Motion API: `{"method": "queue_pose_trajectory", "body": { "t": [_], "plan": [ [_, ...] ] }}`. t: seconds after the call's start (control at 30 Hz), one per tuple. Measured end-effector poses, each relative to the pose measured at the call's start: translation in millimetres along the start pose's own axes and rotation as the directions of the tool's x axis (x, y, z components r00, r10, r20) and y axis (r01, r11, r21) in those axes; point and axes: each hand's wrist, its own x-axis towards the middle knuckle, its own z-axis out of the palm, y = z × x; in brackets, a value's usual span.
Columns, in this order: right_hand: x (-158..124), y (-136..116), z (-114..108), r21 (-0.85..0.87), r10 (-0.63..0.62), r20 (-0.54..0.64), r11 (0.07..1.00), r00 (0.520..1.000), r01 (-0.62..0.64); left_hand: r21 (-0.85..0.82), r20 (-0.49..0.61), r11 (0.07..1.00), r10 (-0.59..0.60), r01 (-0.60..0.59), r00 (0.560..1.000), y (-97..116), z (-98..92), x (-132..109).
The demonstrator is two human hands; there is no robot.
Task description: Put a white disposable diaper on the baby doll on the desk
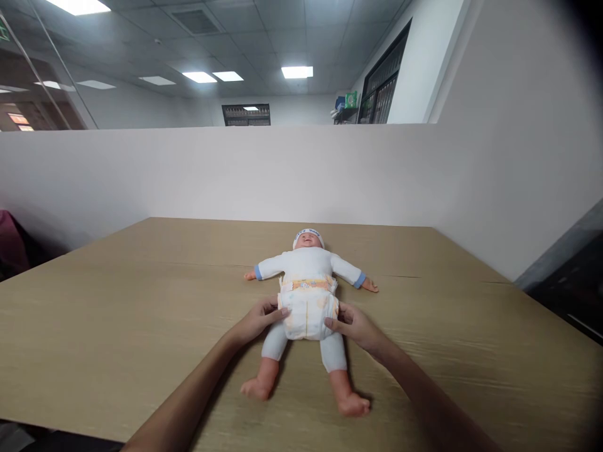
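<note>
A baby doll (308, 262) lies on its back on the wooden table, head away from me and feet toward me. It wears a white outfit with blue cuffs and a white headband with dark lettering. Around its hips is a white diaper (308, 314) with an orange patterned waistband. At the diaper's left edge, my left hand (264, 317) grips the side, thumb on the front and fingers partly hidden behind. My right hand (351, 323) holds the opposite edge in the same way. The doll's legs are spread apart below the diaper.
The tan wooden table (141, 314) spreads out on both sides of the doll. Behind it stands a low white wall (282, 172). A dark object (570, 301) is beyond the table's right edge, and something maroon (12, 242) is at the far left.
</note>
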Motion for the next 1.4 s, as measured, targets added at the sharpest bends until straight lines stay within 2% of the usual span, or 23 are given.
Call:
{"method": "queue_pose_trajectory", "body": {
  "t": [0.27, 0.47, 0.6, 0.67, 0.7, 0.77, 0.87, 0.97, 1.03, 1.07, 1.13, 1.2, 1.23, 1.3, 1.4],
  "plan": [
    [-1, -6, -15, 0.084, 0.043, 0.090, 0.995, 0.995, -0.050, -0.121, -0.016, 0.992, -0.022, 0.020, 1.000, 3, -2.4, 0],
    [-6, -7, -32, 0.128, 0.097, 0.110, 0.986, 0.989, -0.111, -0.117, -0.052, 0.993, 0.003, -0.009, 0.999, 3, -4.0, 1],
    [-10, -14, -42, 0.132, 0.193, 0.127, 0.969, 0.973, -0.209, -0.039, -0.092, 0.999, 0.004, -0.008, 0.996, -1, -8.2, -1],
    [-10, -13, -49, 0.033, 0.225, 0.065, 0.973, 0.972, -0.227, 0.112, -0.181, 0.993, 0.042, -0.022, 0.983, -4, -12.1, -2],
    [-9, -11, -54, -0.067, 0.201, -0.015, 0.977, 0.980, -0.201, 0.200, -0.232, 0.979, 0.072, -0.025, 0.970, -6, -14.5, -1],
    [-5, -5, -63, -0.313, 0.047, -0.232, 0.942, 0.972, -0.120, 0.344, -0.320, 0.939, 0.141, -0.023, 0.937, -11, -19.8, 1],
    [0, 7, -77, -0.560, -0.237, -0.459, 0.826, 0.856, -0.071, 0.459, -0.434, 0.888, 0.231, -0.007, 0.871, -18, -29.2, 6],
    [6, 18, -90, -0.688, -0.428, -0.526, 0.722, 0.735, -0.072, 0.573, -0.553, 0.818, 0.341, 0.050, 0.761, -24, -40.8, 16],
    [12, 24, -99, -0.822, -0.578, -0.472, 0.562, 0.666, -0.095, 0.640, -0.582, 0.764, 0.413, 0.081, 0.701, -26, -49.5, 24],
    [17, 27, -103, -0.877, -0.634, -0.421, 0.468, 0.649, -0.111, 0.693, -0.563, 0.715, 0.453, 0.096, 0.691, -27, -53.8, 29],
    [28, 32, -112, -0.946, -0.690, -0.308, 0.295, 0.655, -0.134, 0.818, -0.473, 0.559, 0.518, 0.137, 0.713, -27, -61.4, 39],
    [41, 34, -120, -0.971, -0.670, -0.230, 0.210, 0.706, -0.118, 0.905, -0.385, 0.375, 0.527, 0.199, 0.758, -27, -67.6, 51],
    [47, 34, -123, -0.977, -0.641, -0.197, 0.192, 0.742, -0.093, 0.922, -0.367, 0.308, 0.508, 0.234, 0.779, -27, -70.2, 57],
    [56, 35, -129, -0.980, -0.576, -0.141, 0.195, 0.805, -0.031, 0.921, -0.382, 0.257, 0.458, 0.292, 0.802, -28, -74.8, 69],
    [63, 37, -135, -0.969, -0.527, -0.113, 0.245, 0.842, 0.023, 0.915, -0.399, 0.241, 0.410, 0.324, 0.820, -32, -80.7, 83]
  ]
}}
